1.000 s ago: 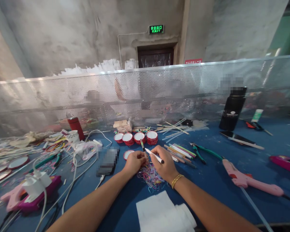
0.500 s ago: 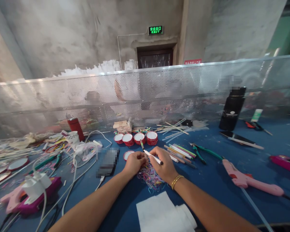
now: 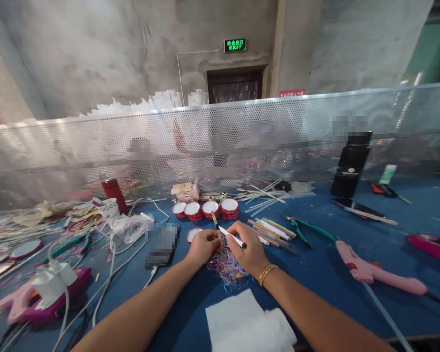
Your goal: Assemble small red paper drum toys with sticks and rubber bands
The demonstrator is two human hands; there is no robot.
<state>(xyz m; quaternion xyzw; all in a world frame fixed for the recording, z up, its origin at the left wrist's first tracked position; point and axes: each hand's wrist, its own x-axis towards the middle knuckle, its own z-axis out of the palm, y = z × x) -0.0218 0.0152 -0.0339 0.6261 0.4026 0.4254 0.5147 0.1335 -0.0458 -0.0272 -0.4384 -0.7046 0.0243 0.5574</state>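
Note:
My left hand [image 3: 204, 245] is closed in a pinch on a small flat stick [image 3: 214, 218], which points up and away and has pale, greenish and dark bands. In my right hand [image 3: 248, 248] is a white marker pen [image 3: 233, 237] with a black end, its tip side pointing left at the stick. Whether the tip touches the stick is too small to tell. Below both hands lies a pile of thin coloured rubber bands [image 3: 229, 270]. Just beyond my left hand, a round white disc with a red rim [image 3: 194, 235] is partly covered by the fingers.
Stacks of red-rimmed discs [image 3: 230, 209] stand ahead. Coloured pens [image 3: 273, 230], pliers [image 3: 299, 232] and a pink glue gun [image 3: 377, 274] lie to the right. A phone [image 3: 164, 247] and white cables are at left. White tissue [image 3: 247, 320] lies nearest me; a black bottle [image 3: 352, 166] stands back right.
The whole view has shifted very slightly. Both hands keep almost the same place, still holding the stick and the marker pen.

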